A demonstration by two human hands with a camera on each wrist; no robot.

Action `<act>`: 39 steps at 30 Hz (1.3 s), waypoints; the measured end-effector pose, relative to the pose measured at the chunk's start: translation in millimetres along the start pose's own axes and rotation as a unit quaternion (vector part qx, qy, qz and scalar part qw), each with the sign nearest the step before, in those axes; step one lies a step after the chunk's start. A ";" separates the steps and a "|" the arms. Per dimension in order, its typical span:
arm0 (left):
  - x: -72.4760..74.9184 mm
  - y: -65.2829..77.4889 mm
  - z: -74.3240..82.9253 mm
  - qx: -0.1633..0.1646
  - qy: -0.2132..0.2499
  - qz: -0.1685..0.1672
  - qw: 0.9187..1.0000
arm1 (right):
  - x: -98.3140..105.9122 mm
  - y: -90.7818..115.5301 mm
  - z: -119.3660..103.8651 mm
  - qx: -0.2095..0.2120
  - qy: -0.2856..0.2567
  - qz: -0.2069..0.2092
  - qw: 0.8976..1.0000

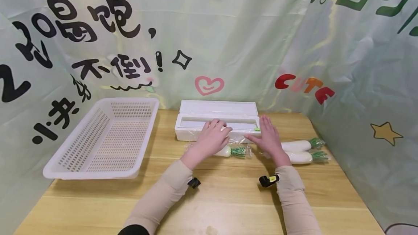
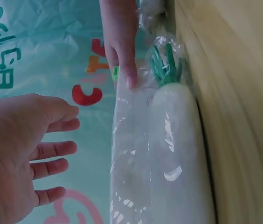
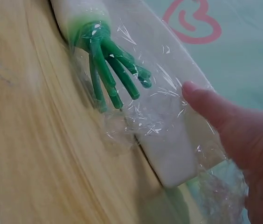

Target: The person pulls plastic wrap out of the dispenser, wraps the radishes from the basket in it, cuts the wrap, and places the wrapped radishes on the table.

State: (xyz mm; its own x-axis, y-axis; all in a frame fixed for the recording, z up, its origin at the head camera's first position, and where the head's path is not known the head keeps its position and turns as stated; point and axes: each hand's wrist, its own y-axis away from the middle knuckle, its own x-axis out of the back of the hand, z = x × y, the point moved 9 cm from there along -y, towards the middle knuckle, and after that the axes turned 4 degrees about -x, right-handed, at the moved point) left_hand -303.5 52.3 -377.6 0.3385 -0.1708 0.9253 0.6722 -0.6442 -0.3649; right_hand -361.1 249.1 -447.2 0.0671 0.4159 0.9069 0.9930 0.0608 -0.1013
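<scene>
A white cling film dispenser (image 1: 187,134) stands on the table with its lid (image 1: 218,108) raised. My left hand (image 1: 213,136) is over its front edge, fingers loosely bent and holding nothing; the left wrist view shows them apart from the box. At the dispenser's right end, my right hand (image 1: 270,137) rests with straight fingers along the end and the thumb (image 3: 199,95) at the front edge, beside the green slider (image 1: 257,129). Clear film hangs down the box front. Close before it lies a white radish (image 2: 178,140) with green stalks, in film, partly hidden by my left hand in the head view.
Two more white radishes (image 1: 296,145) with green tops lie to the right of my right hand. On the left stands a white perforated basket (image 1: 140,173). A printed cloth (image 1: 248,46) hangs behind and beside the wooden table (image 1: 228,206).
</scene>
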 end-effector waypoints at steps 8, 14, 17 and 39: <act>-10.6 -45.2 22.7 -0.024 -0.005 -0.010 1.000 | 1.2 -0.1 -1.6 0.009 0.031 0.016 0.999; -28.3 -75.3 36.9 -0.018 0.017 -0.025 0.999 | 1.1 1.1 0.3 0.016 0.044 0.022 0.999; -38.8 -86.7 40.6 -0.009 0.025 -0.028 0.999 | 1.3 1.6 0.9 0.016 0.040 0.019 0.999; -60.8 -105.1 37.5 0.031 0.070 -0.024 0.997 | 4.0 4.1 -5.3 0.022 0.051 0.036 0.998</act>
State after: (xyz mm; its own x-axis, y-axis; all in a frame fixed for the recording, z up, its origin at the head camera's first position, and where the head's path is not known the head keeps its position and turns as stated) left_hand -370.1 158.3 -399.4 0.2138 -0.2461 0.9454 0.7262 -0.6073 -0.3223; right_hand -356.3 246.2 -441.8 0.1505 0.3270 0.9330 0.9801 0.0744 -0.1842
